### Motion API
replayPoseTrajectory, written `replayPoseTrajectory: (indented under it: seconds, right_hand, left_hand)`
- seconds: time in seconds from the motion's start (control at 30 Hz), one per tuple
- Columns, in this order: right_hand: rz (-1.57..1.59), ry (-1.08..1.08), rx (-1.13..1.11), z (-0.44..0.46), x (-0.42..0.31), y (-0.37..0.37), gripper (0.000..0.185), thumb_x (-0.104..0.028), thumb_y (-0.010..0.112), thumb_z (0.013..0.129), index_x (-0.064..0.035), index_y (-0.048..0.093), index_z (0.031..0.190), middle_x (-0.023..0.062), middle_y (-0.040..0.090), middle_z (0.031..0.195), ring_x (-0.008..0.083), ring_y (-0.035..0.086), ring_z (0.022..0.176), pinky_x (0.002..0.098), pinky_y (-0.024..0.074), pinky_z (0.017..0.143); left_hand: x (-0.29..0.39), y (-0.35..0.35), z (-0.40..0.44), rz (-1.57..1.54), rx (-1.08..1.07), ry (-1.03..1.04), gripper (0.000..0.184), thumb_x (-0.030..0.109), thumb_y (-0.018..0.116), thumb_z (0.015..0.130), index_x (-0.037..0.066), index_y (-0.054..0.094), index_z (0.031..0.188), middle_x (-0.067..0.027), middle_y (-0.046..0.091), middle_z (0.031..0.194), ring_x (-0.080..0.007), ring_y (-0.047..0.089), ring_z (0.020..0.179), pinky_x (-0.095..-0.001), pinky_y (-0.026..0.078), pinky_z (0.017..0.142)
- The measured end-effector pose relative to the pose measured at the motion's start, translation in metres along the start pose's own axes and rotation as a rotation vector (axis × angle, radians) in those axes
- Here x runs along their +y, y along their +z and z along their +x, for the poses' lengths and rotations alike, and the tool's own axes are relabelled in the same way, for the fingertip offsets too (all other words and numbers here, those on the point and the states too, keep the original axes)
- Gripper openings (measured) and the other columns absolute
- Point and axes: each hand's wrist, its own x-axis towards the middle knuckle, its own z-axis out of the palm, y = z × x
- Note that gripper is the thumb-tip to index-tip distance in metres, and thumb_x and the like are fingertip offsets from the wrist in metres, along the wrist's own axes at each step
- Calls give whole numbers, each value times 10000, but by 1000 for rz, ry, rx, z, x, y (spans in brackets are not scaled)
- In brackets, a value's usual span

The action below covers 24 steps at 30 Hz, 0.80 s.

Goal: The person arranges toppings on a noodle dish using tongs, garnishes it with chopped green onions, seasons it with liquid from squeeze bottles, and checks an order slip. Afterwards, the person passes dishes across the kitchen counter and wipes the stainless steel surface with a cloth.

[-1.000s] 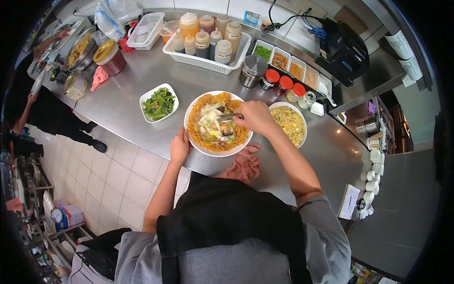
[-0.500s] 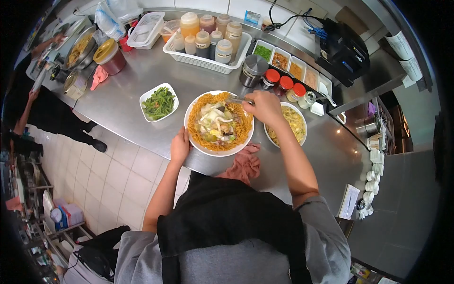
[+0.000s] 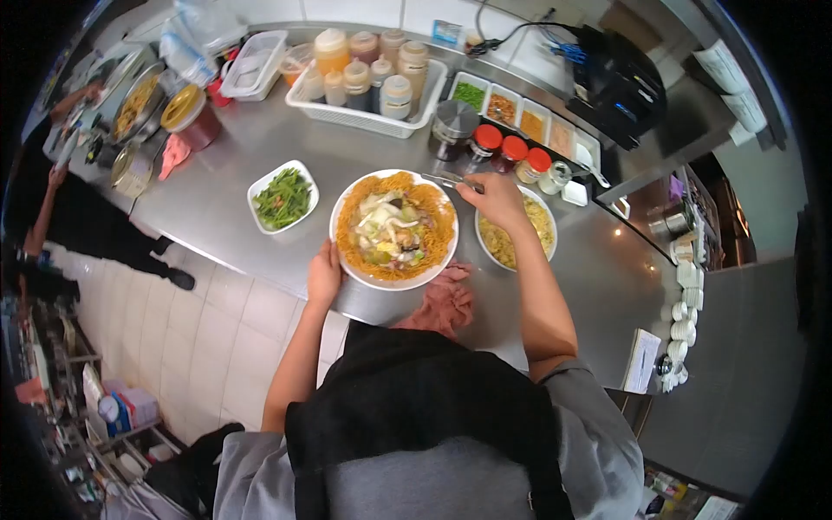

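Note:
A round white plate [image 3: 336, 264] holds crispy golden noodles [image 3: 350, 217] in a ring, with a pale saucy topping [image 3: 394, 227] of vegetables in the middle. My left hand [image 3: 324, 276] grips the plate's left rim, fingers at the edge. In my right hand [image 3: 500, 204] are metal tongs [image 3: 449, 180], closed around their handle end. Their tips reach the plate's upper right rim, above the noodles; I cannot make out any food between them. Partly behind my right forearm stands a white bowl of yellow fried rice [image 3: 539, 227]. Left of the plate sits a white dish of green vegetables [image 3: 284, 201].
A pink cloth [image 3: 446, 303] lies by the front edge. Behind are a white basket [image 3: 364, 120] of sauce bottles, red-lidded jars [image 3: 513, 149] and trays of toppings [image 3: 503, 108]. A lidded red tub [image 3: 191, 120] stands left. Another person [image 3: 82, 212] works at far left.
My right hand has drawn the tongs slightly right and back, from over the noodles toward the plate's rim. My left hand stays at the plate. The whole view has shifted a little.

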Motion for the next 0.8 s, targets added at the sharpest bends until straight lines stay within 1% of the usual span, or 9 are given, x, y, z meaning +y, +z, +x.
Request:
replayPoseTrajectory:
  seconds: [0.03,0.17,0.27,0.33,0.43,0.5,0.63,0.7,0.8]
  right_hand:
    - [17,44,-51,-3,8,-13,445,-472,620,821,-106,721,1054,160,702,953,348,661,901,418,508,778]
    - [306,158,23,-14,51,-52,470,-454,600,875,-30,700,1052,203,693,967,334,667,932,392,496,810]
    - [241,236,264,-11,102,-71,476,-396,577,903,30,658,1101,248,674,1005,376,652,960,405,488,833]
    - [216,266,419,-4,147,-78,484,-363,566,896,42,626,1153,262,663,1033,390,641,991,423,481,851]
    - [-23,452,481,17,190,-103,418,-338,575,854,55,683,948,285,662,979,411,651,945,454,501,843]
    - [-180,481,582,36,211,-110,391,-339,600,848,39,697,873,267,674,957,414,656,935,466,509,850]
    - [-293,743,485,65,213,-131,366,-349,636,855,-19,706,997,201,680,1070,366,648,1026,459,511,885]
    - [-343,764,412,72,201,-140,364,-344,626,865,-28,701,1029,189,671,1114,357,642,1049,453,510,890]
    - [-367,574,395,72,176,-138,324,-303,606,862,-35,701,1019,194,686,1031,356,658,992,455,519,839]
  left_hand:
    - [-3,-1,1,11,-9,-15,407,275,396,1020,-18,553,1254,-166,617,597,-227,601,456,-378,491,506]
    - [-2,2,1,-48,-15,22,378,265,400,1021,-22,580,1189,-145,601,573,-210,595,453,-371,474,475]
    - [-12,5,6,-8,-12,47,370,270,394,1026,-20,590,1145,-131,593,564,-196,587,441,-352,458,442]
    - [-7,5,3,-48,-37,2,421,287,391,1028,-46,554,1228,-137,609,584,-199,581,421,-340,461,418]
    - [2,5,4,-51,-54,-36,460,292,399,1026,-73,511,1283,-152,630,618,-200,596,429,-333,475,420]
    - [-3,2,1,0,-47,-26,465,288,405,1024,-78,501,1295,-158,642,639,-198,608,440,-328,481,425]
    - [1,2,0,64,-6,-29,424,261,407,1020,-61,528,1268,-182,656,680,-203,627,460,-336,500,458]
    - [12,1,-3,-6,-9,-60,409,254,402,1021,-55,540,1251,-190,653,680,-208,628,463,-347,507,475]
    - [12,3,-4,32,21,-56,411,264,386,1026,-44,548,1244,-177,640,641,-212,621,459,-355,507,483]
